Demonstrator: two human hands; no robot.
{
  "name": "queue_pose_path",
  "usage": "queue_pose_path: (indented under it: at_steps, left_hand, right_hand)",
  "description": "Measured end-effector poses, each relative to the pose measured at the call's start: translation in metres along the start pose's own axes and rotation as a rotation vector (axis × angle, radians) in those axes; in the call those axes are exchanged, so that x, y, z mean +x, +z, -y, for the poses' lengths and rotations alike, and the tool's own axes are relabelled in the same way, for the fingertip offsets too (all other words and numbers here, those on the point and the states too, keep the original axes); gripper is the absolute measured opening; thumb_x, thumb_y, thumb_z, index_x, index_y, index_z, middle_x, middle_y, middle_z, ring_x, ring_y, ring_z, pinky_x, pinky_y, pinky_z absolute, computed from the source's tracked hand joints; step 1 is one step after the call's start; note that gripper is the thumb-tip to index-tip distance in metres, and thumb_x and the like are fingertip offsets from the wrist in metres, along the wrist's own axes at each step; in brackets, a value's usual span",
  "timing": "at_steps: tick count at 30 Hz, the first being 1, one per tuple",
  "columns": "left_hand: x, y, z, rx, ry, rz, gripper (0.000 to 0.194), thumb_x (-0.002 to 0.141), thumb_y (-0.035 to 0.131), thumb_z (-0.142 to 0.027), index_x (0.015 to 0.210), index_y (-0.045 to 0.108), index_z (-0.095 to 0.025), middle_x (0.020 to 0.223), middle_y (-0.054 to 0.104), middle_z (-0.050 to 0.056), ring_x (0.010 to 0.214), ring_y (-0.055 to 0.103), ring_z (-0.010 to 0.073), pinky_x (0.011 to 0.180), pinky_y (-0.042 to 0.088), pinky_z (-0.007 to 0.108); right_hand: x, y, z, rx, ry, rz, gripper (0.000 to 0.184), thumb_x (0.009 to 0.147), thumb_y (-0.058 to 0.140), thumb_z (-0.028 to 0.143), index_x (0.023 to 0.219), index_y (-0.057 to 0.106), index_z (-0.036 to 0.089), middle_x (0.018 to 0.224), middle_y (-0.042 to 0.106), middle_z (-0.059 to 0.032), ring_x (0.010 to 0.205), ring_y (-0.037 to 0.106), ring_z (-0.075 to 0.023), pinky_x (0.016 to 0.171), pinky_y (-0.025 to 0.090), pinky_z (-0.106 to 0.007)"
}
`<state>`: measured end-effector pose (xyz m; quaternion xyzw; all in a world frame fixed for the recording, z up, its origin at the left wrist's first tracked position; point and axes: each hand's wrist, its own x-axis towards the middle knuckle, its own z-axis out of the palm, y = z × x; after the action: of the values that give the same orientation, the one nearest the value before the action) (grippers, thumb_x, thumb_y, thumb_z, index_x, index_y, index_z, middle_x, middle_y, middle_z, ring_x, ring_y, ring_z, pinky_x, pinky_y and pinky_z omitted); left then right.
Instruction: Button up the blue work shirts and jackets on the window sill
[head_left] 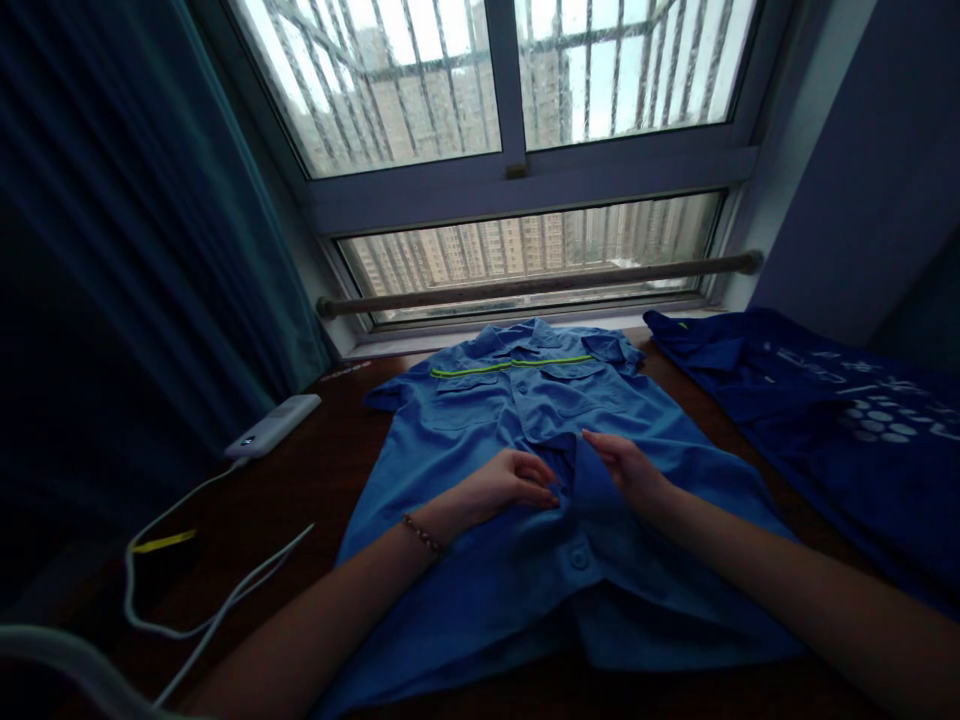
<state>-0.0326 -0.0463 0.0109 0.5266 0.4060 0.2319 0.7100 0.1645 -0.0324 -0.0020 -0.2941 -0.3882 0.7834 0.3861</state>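
Observation:
A blue short-sleeved work shirt with a yellow-green chest stripe lies face up on a dark wooden table, collar toward the window. My left hand, with a bead bracelet on the wrist, rests on the shirt's middle with fingers curled, pinching the left edge of the front placket. My right hand lies just to the right of it, fingers closed on the other placket edge. A button shows below the hands.
A darker blue garment with white print lies at the right. A white power bank with a white cable sits at the left, near a dark curtain. A window with a rail runs behind the table.

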Motion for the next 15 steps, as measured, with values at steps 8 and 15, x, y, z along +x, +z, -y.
queue_pose_path:
  at_steps: [8,15]
  left_hand:
    - [-0.003,0.006,-0.003,0.225,-0.030,-0.097,0.018,0.051,0.068,-0.011,0.068,0.062,-0.011,0.063,0.062,-0.001,0.058,0.057,0.0109,0.058,0.045,0.022]
    - [-0.002,0.005,-0.009,-0.059,-0.042,-0.207,0.028,0.045,0.073,-0.007,0.060,0.049,-0.012,0.054,0.052,-0.006,0.053,0.056,0.0086,0.062,0.048,0.024]
  right_hand:
    - [0.001,0.008,-0.008,-0.363,-0.079,0.072,0.021,0.066,0.062,0.035,0.065,0.062,0.014,0.040,0.040,0.0066,0.037,0.034,-0.0053,0.041,0.028,-0.020]
    - [-0.004,0.015,-0.016,-0.989,-0.385,0.002,0.023,0.074,0.056,0.033,0.078,0.068,0.014,0.067,0.063,-0.0029,0.059,0.054,-0.0124,0.054,0.037,-0.022]
